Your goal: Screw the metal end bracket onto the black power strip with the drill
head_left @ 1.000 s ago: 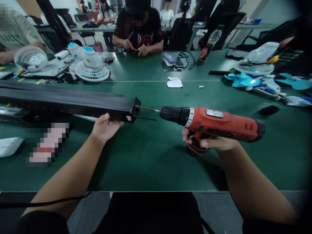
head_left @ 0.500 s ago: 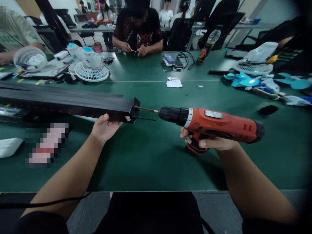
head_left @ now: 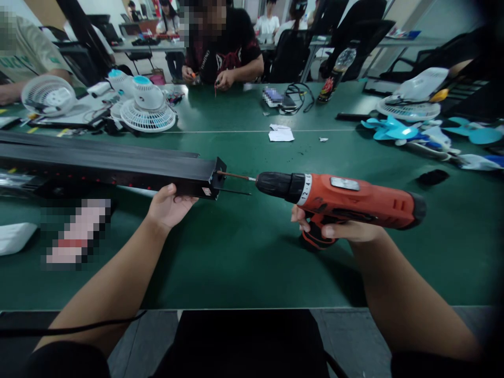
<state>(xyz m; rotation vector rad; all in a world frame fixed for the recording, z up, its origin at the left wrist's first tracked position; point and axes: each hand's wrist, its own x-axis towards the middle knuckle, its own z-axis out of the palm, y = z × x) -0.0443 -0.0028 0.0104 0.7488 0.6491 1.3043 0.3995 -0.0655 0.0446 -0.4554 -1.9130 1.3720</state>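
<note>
An orange-and-black cordless drill [head_left: 354,199] points left, its handle wrapped by the fingers of my right hand [head_left: 346,231]. From its chuck a long thin bit [head_left: 236,176] reaches to the square end of a long black rectangular metal tube [head_left: 173,173]. The bit's tip meets the end plate near an opening; how deep it goes is hidden. My left hand [head_left: 171,205] grips the tube from below near that end, thumb on its front side. A thin dark rod [head_left: 238,192] sticks out of the tube's end below the bit.
Fan parts [head_left: 147,113] stand at the back left, and blue fan blades [head_left: 394,128] lie at the right. A white paper scrap [head_left: 281,133] and a tilted bottle [head_left: 334,76] are farther back. Across the green table [head_left: 252,262] a person [head_left: 224,52] handles small parts.
My hands, the drill and the tube hold almost the same position. The person across the table has turned and moved their hands apart.
</note>
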